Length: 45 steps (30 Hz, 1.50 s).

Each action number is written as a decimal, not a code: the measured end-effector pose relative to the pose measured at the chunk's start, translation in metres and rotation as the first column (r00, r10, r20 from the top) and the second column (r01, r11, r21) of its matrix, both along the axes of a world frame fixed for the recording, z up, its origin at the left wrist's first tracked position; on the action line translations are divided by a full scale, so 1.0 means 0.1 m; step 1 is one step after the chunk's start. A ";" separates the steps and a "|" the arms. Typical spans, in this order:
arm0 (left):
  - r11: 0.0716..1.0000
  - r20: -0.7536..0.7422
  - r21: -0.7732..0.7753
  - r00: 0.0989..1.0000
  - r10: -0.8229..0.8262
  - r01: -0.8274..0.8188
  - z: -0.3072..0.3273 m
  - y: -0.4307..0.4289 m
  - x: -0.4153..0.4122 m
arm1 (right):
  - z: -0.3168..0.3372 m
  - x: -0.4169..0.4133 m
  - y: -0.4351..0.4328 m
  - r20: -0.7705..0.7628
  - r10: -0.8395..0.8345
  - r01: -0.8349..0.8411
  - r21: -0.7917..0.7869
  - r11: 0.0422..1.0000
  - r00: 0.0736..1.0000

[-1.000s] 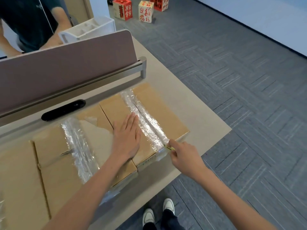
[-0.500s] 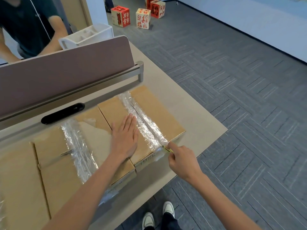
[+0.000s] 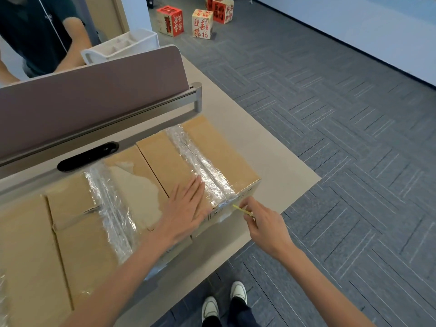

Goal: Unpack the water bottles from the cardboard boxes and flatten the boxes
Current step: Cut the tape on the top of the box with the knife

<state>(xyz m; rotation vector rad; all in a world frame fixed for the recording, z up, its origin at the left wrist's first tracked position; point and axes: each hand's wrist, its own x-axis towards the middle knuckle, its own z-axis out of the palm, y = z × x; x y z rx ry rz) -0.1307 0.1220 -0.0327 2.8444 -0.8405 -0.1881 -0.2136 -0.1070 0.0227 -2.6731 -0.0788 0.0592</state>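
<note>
Three cardboard boxes stand in a row on the tabletop [image 3: 271, 161]: the leftmost box [image 3: 23, 256], the middle box [image 3: 77, 223] and the rightmost box [image 3: 219, 156], each touching the next. A divider panel [image 3: 94, 95] runs behind the row, with a cable slot [image 3: 87, 156] between them. The left hand [image 3: 186, 208] lies flat on the rightmost box. The right hand [image 3: 266, 223] pinches a thin tool [image 3: 241, 210] at that box's near edge.

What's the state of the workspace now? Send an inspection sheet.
Surface: beige desk, divider panel along its back.
Job's things: right box and neighbouring box, both taped shut; no bottles visible.
Clutter: black oval object by the divider.
Hands: left hand flat on right box; right hand pinches thin yellow tool at the tape end.
Cables: nothing seen.
Surroundings: grey carpet, printed boxes on floor, another person behind divider.
</note>
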 end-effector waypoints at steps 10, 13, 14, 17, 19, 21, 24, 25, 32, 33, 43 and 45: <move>0.998 0.199 -0.019 0.978 -0.057 0.062 -0.15 0.10 -0.08 | -0.19 0.06 0.22 0.154 0.114 -0.096 -0.122 0.988 0.981; 0.997 0.213 -0.058 0.976 -0.041 0.055 -0.15 0.11 -0.09 | -0.24 0.10 0.24 0.207 0.098 -0.070 -0.141 0.988 0.974; 0.996 0.214 -0.073 0.976 -0.035 0.052 -0.15 0.11 -0.09 | -0.24 0.10 0.24 0.223 0.090 -0.059 -0.142 0.988 0.971; 0.994 0.236 -0.100 0.971 -0.029 0.054 -0.15 0.10 -0.09 | -0.26 0.11 0.26 0.247 0.078 -0.039 -0.159 0.986 0.966; 0.993 0.258 -0.102 0.966 -0.031 0.060 -0.16 0.11 -0.09 | -0.26 0.13 0.26 0.277 0.073 -0.023 -0.182 0.983 0.958; 0.992 0.267 -0.108 0.963 -0.030 0.060 -0.16 0.10 -0.09 | -0.27 0.14 0.26 0.313 0.071 -0.005 -0.207 0.978 0.947; 0.991 0.231 -0.125 0.973 -0.006 0.036 -0.17 0.09 -0.11 | -0.30 0.16 0.28 0.355 0.081 0.006 -0.236 0.972 0.931; 0.992 0.221 -0.125 0.975 -0.007 0.035 -0.18 0.09 -0.12 | -0.31 0.15 0.29 0.362 0.081 0.009 -0.240 0.971 0.929; 0.989 0.226 -0.144 0.974 -0.002 0.036 -0.20 0.09 -0.11 | -0.30 0.18 0.23 0.367 0.099 0.010 -0.282 0.959 0.925; 0.989 0.232 -0.146 0.973 -0.003 0.038 -0.20 0.09 -0.11 | -0.30 0.18 0.22 0.374 0.107 0.004 -0.284 0.959 0.921; 0.986 0.252 -0.161 0.968 0.004 0.038 -0.21 0.09 -0.11 | -0.32 0.21 0.18 0.397 0.116 -0.003 -0.273 0.962 0.911; 0.988 0.259 -0.151 0.966 0.002 0.039 -0.21 0.08 -0.11 | -0.33 0.20 0.16 0.391 0.123 -0.015 -0.268 0.963 0.912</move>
